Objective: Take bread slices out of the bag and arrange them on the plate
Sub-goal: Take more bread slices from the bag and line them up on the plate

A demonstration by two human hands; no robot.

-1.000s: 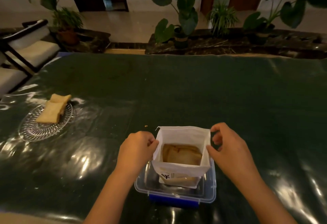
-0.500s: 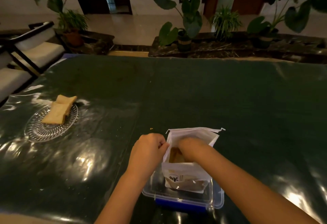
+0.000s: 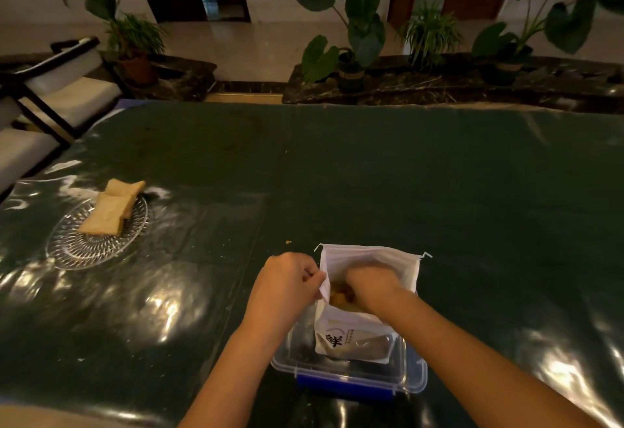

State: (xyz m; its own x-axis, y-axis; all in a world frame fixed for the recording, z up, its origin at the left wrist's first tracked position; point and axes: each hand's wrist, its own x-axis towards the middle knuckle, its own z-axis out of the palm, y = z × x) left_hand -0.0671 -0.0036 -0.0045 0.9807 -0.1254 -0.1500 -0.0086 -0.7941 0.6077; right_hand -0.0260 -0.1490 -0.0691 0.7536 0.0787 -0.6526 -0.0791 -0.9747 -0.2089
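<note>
A white bread bag stands upright in a clear plastic box near the table's front edge. My left hand pinches the bag's left rim and holds the mouth apart. My right hand reaches down into the bag, its fingers buried among the brown bread slices; whether they grip a slice is hidden. Far to the left, a clear glass plate carries two bread slices, one overlapping the other.
The table has a glossy dark green cover with a crumb just beyond the bag. White-cushioned chairs stand past the left corner. Potted plants line a stone ledge behind the far edge.
My right hand let go of the bag's right rim and went down inside the bag. My left hand kept its hold on the left rim.
</note>
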